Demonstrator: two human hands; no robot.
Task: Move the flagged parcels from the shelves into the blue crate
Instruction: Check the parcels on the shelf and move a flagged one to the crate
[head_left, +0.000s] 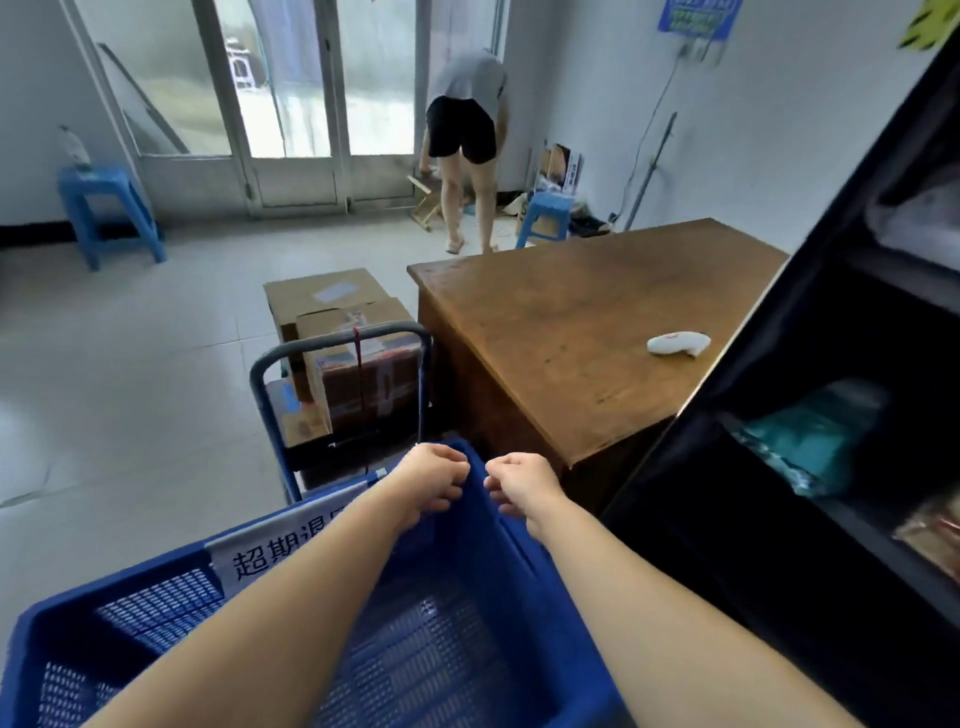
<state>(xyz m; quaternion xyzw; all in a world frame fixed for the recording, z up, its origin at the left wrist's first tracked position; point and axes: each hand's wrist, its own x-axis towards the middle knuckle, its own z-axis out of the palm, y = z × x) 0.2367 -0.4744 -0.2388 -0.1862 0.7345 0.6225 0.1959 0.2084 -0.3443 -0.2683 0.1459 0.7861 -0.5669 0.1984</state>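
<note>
Both your hands are curled over the far rim of the blue crate, side by side and just apart: your left hand grips the rim on the left, your right hand grips it on the right. Both forearms stretch out over the crate's mesh floor, where no parcel can be seen. A white label with printed characters hangs on the crate's left wall.

The dark shelves stand on your right. On them lie a teal parcel, a brown parcel lower and nearer, and a pale parcel higher up; you cannot tell from here which are flagged.

Just beyond the crate is a trolley loaded with cardboard boxes. To its right stands a wooden desk with a white handheld scanner on it. Farther off, a person bends over near the glass doors, and 2 blue stools stand on the floor, 1 at far left, 1 past the desk.
</note>
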